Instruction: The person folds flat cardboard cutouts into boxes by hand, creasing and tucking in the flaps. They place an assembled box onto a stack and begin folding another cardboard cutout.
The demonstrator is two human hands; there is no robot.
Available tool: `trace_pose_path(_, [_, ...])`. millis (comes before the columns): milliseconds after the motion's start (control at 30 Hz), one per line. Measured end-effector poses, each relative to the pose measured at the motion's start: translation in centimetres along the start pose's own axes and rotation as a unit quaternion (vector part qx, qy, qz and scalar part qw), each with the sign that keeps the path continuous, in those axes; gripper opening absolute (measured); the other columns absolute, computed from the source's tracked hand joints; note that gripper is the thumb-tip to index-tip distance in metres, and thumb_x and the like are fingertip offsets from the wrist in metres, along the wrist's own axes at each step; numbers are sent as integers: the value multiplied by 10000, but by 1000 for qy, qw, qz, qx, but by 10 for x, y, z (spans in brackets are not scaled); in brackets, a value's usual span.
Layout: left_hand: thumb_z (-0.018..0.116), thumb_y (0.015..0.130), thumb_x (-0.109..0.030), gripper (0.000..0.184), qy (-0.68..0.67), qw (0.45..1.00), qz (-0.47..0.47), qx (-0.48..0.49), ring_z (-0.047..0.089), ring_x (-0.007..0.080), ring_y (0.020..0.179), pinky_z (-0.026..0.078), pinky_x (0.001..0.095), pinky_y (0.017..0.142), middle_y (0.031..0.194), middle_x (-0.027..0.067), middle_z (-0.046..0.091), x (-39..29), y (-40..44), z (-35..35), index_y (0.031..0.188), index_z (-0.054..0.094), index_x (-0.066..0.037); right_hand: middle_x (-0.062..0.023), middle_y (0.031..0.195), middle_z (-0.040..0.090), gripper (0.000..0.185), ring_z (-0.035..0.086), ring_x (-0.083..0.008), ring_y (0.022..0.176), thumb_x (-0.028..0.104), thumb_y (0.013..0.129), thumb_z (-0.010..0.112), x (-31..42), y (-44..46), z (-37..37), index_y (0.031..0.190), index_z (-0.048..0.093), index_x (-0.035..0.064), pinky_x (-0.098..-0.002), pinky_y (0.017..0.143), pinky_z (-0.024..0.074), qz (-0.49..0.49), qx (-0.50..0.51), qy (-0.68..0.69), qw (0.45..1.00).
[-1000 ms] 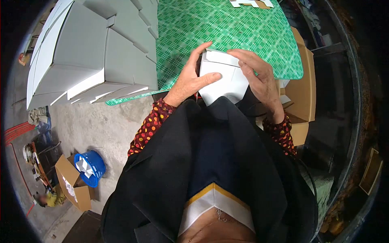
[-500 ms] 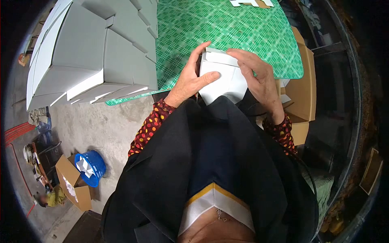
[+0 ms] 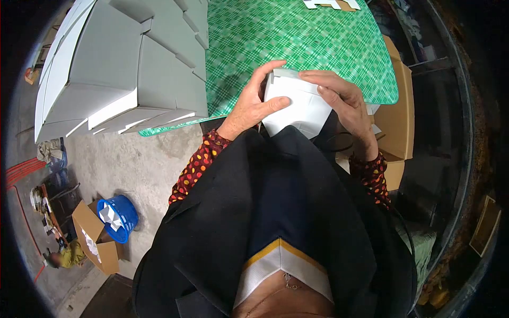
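Note:
A small white cardboard box (image 3: 298, 105) is held close to my chest at the near edge of the table. My left hand (image 3: 253, 100) grips its left side, thumb across the front face and fingers round behind. At the box's upper right, my right hand (image 3: 344, 98) presses its fingers along the top edge, the thumb bent against the front. The top flap looks folded over under these fingers. My jacket front hides the bottom of the box.
Large white boxes (image 3: 114, 58) stand stacked at the left of the green checked table (image 3: 297, 32). A flat cut-out piece of card (image 3: 333, 4) lies at the far edge. To the right is an open brown carton (image 3: 400, 122). A blue basket (image 3: 126, 212) and another carton (image 3: 108, 258) stand on the floor; a person (image 3: 71, 255) is further off.
My right hand has shifted slightly to the right and down along the top edge, its thumb now bent onto the front. The top flap lies further over and the box has tilted a little.

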State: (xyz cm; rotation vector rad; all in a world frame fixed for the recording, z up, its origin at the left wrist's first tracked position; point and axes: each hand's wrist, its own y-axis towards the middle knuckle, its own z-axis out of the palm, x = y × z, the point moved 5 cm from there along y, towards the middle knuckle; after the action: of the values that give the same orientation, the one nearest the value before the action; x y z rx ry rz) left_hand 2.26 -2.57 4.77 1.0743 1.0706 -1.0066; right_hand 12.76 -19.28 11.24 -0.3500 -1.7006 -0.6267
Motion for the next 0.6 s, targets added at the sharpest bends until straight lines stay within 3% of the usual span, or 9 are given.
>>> trace_pose_path(167, [816,848,-253,768,18,1000,5,-1,509,303,1238,399,431,1088,1363,172,497,4,0,0,1489,422,-97,-88,1322,675,261,605,-196,1132,101,989,564,-2,2,-1,1184,736,97,-328,966,475,12,24,-8,1000])
trace_pose_path(333, [802,859,-259,696,-40,999,-34,-7,465,314,1286,370,443,1115,1398,165,457,0,-2,1,1440,458,-93,-91,1399,618,297,571,-218,1207,168,1021,520,7,-2,9,1253,691,99,-358,1009,453,-16,19,-107,994])
trace_pose_path(467, [772,883,-261,610,23,998,53,-33,380,325,1368,314,465,1155,1458,160,403,4,1,-1,1395,484,-96,-97,1461,568,348,544,-242,1271,202,1044,462,11,-8,10,1341,604,88,-395,1052,433,-5,-30,-159,987])
trace_pose_path(600, [749,901,-260,568,18,996,72,-40,328,328,1409,269,478,1177,1488,161,378,1,2,1,1383,492,-103,-115,1476,552,366,512,-262,1327,196,1051,431,1,-11,8,1369,554,64,-413,1092,407,7,-11,-139,990])
